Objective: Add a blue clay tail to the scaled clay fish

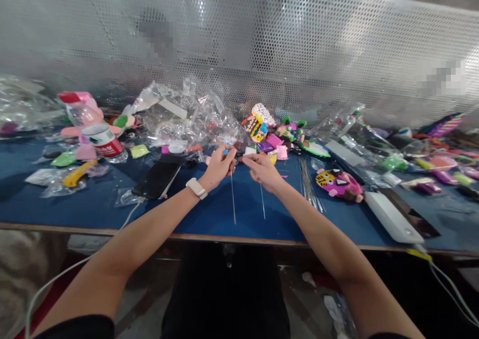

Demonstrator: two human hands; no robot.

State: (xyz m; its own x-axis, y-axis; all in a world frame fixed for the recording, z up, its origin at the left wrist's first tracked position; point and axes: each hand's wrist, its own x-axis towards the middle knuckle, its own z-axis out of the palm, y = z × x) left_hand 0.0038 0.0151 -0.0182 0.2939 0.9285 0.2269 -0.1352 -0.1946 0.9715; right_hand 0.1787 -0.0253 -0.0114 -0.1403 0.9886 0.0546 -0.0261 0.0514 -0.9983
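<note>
My left hand, with a pale watch band at its wrist, pinches near the middle of the blue table. A thin clear or silvery stick runs down from its fingers. Facing it, my right hand has its index finger reaching towards the left fingertips, its other fingers curled. Below that hand shows a second thin stick, apparently held in the curled fingers. A small brown lump is by the left fingertips; whether it is held I cannot tell. Just behind lie bright clay packets and a colourful clay figure.
Crumpled clear bags pile along a perforated metal panel. To the left are a red-capped bottle and a black phone with a cable. Rightward lie a bundle of thin sticks, a pink-yellow clay figure and a white power bank.
</note>
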